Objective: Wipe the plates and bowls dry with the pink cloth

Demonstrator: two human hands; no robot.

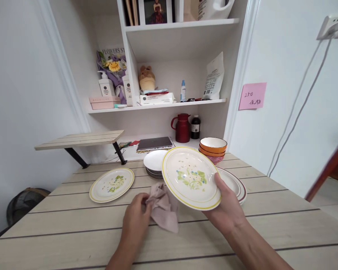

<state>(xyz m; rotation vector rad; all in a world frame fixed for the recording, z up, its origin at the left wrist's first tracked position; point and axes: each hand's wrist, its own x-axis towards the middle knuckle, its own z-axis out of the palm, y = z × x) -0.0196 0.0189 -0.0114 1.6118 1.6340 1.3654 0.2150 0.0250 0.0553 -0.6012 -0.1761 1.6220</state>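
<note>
My right hand point(228, 208) grips a cream plate point(193, 178) with a yellow rim and green floral print by its right edge. The plate is tilted toward me above the table. In my left hand point(136, 217) is a bunched dusty-pink cloth point(163, 210), its loose end hanging beside the plate's lower left. A matching floral plate point(112, 185) lies flat on the table to the left. Behind the raised plate, partly hidden, are a stack of small white plates point(154, 161) and red-rimmed plates point(238, 183) at the right.
Stacked orange bowls point(213, 145) stand at the back right, near a red thermos jug point(183, 128) and a dark bottle point(195, 127). A closed laptop point(154, 143) lies behind the plates. A small raised wooden shelf point(80, 138) stands at the back left of the slatted table point(81, 232).
</note>
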